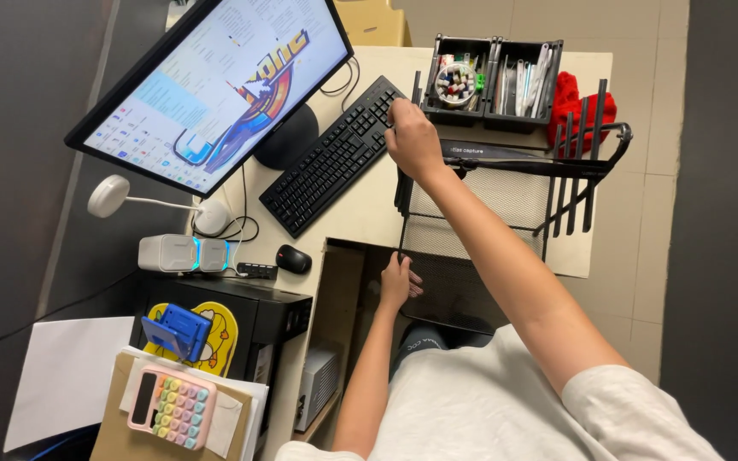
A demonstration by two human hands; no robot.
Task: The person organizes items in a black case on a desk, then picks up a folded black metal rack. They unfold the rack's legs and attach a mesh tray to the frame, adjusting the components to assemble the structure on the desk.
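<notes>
Nearest the camera is the person's white T-shirt (489, 401), with both bare arms reaching away over a pale bench (360, 213). The left hand (399, 282) curls round the near lower corner of a black wire-mesh desk organiser (489, 205), fingers wrapped on the frame. The right hand (413, 141) is closed over the far upper corner of the same organiser, knuckles up, beside a black keyboard (335, 154). The organiser sits tilted at the bench edge, partly over the knee gap, its upright dividers (578, 162) pointing right. Behind it stand two black bins of pens (493, 72) and what seems to be a red cloth (582, 102). A monitor (215, 85) and mouse (293, 259) lie left. Moving the organiser cleanly would, I judge, want both grips firm and level, keeping the frame off the keyboard and bins.
</notes>
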